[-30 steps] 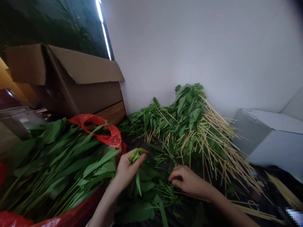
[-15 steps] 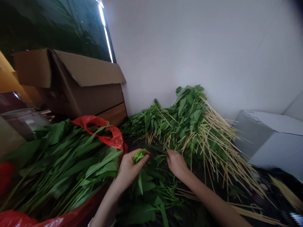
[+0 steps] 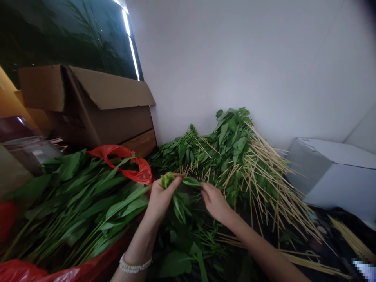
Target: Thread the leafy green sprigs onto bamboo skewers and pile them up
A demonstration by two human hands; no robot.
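Observation:
My left hand (image 3: 160, 199) is closed around a small bunch of green leaves (image 3: 167, 179), whose cut ends stick up above the thumb while leaf blades hang below. A bracelet circles that wrist. Between the two hands stretches a long green leaf (image 3: 191, 181); my right hand (image 3: 215, 201) pinches its right end with the fingertips. Under both hands lie loose leaves and stems (image 3: 176, 264) on a dark surface. Behind them, leaf bundles on thin wooden skewers (image 3: 235, 137) are heaped against the wall.
At left, a red plastic bag (image 3: 142, 170) holds many long leafy stems (image 3: 88, 211). An open cardboard box (image 3: 123, 121) stands behind it. A white box (image 3: 340, 172) is at right. Bare skewers (image 3: 311, 264) lie at the lower right.
My left hand has risen slightly with the bunch, baring the bracelet. My right hand has shifted a little left, and a leaf now stretches from it toward the bunch.

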